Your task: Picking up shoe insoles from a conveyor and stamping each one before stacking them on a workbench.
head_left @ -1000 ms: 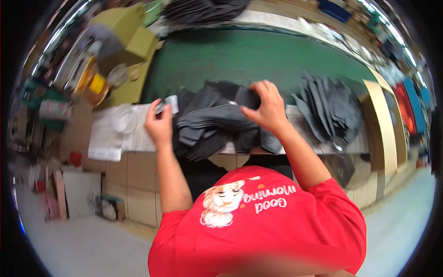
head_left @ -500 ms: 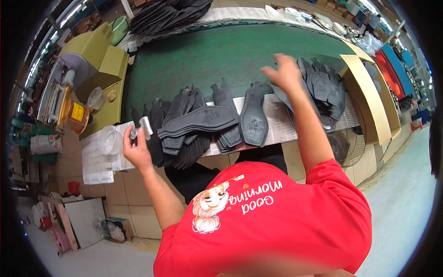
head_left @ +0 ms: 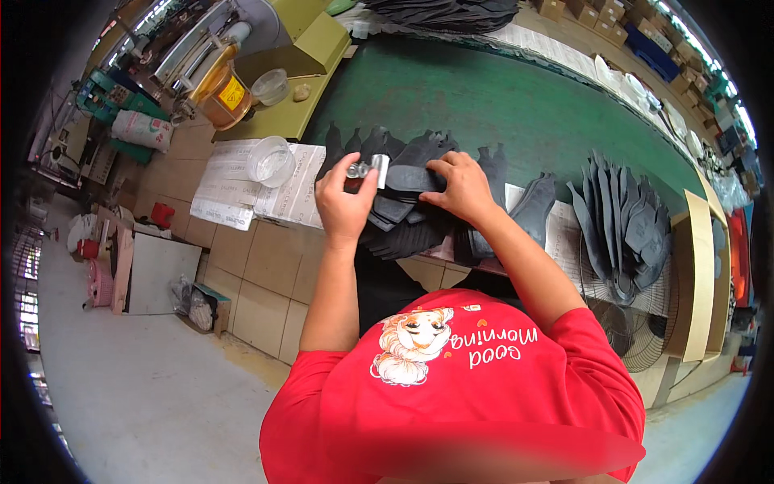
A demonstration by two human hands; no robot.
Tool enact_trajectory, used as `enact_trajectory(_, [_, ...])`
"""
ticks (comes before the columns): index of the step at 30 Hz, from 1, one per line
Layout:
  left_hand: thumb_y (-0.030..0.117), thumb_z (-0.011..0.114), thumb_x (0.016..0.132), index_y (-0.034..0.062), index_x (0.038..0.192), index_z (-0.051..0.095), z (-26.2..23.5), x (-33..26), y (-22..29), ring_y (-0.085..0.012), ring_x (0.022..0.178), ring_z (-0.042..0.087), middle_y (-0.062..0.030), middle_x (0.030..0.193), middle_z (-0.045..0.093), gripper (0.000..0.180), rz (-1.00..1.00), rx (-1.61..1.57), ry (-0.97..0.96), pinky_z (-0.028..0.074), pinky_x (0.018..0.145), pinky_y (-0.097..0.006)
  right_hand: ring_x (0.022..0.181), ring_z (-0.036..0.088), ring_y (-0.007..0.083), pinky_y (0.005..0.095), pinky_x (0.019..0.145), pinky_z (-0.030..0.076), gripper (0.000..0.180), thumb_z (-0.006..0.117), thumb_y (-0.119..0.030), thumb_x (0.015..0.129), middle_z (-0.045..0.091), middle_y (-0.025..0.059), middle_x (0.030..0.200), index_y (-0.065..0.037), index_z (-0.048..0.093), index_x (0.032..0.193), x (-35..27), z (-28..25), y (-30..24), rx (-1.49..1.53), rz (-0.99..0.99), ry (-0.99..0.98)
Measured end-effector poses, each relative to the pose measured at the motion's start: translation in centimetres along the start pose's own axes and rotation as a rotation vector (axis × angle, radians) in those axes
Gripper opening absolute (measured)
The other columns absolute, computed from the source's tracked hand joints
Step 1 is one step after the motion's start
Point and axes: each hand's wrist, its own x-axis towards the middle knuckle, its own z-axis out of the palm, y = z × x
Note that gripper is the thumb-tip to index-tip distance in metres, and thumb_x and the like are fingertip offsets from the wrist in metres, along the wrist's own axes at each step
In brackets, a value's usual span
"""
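My left hand is closed around a small hand tool, like a stamp, with a clear knobbed handle and a pale, shiny flat head. Just right of it, my right hand grips the end of a black shoe sole between thumb and fingers. That sole lies across a pile of other black soles at the bench's near edge. The tool's head is close to the sole's left end; whether they touch, I cannot tell. More soles lie right of my right hand.
A fanned stack of black soles stands at the right, beside an open cardboard box and above a fan cage. A clear plastic bowl sits at left on paper. Behind lie the green bench surface and a yellow-green machine.
My right hand has come left from beside the fanned soles to the sole on the pile. My left hand, still holding the tool, is now close to that sole. The view has turned left.
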Motion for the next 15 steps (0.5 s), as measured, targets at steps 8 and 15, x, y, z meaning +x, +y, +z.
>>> enact_trajectory(8, [0.019,0.076,0.073,0.008,0.103,0.067,2.9,-0.3,-0.4,-0.0279,0.079,0.065,-0.0098,0.086,0.069,0.033,0.271,0.183,-0.039,0.046,0.076,-0.04,0.096,0.056,0.028,0.0389,0.083,0.049,0.049,0.084,-0.029,0.061,0.058,0.0077,0.096,-0.008,0.068,0.103,-0.2,-2.2,-2.6,-0.016,0.072,0.158])
enact_trajectory(15, [0.016,0.076,0.072,0.0065,0.099,0.068,1.3,1.9,-1.2,-0.0303,0.071,0.064,-0.0118,0.079,0.068,0.03,0.047,0.148,0.152,0.047,0.069,-0.041,0.092,0.055,0.0276,0.039,0.078,0.049,0.047,0.084,-0.024,0.059,0.058,0.0073,0.095,-0.009,0.067,0.1,-1.4,-3.9,-2.1,-0.062,-0.006,0.171])
